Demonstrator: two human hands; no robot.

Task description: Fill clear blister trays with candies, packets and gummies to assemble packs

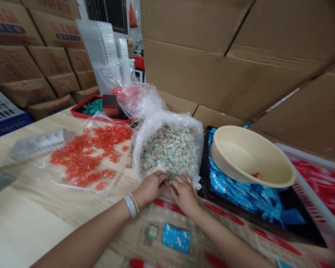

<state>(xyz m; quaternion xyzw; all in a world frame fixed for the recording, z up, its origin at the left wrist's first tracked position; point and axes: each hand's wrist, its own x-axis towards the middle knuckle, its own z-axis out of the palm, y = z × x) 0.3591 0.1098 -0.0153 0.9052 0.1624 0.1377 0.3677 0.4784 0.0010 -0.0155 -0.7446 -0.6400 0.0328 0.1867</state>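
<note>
My left hand (153, 187), with bracelets at the wrist, and my right hand (185, 194) meet at the near edge of a plastic-lined container (139, 149). It holds many small striped pieces (169, 147) in green, pink and cream. Both hands have their fingers curled and pinched close together; whatever lies between the fingertips is hidden. Below them lies a transparent plastic tray (156, 247) with a blue dotted packet (175, 238) and one striped piece (153, 231) in it. Red pen-like items (169, 206) lie partly under my right hand.
Red translucent pieces (95, 152) are spread on plastic at left. To the right, a cream basin (251, 154) rests on a black tray of blue packets (240, 199), beside a white basket (321, 219) of red items. Cardboard boxes (201, 70) and stacked plastic trays (97, 48) stand behind.
</note>
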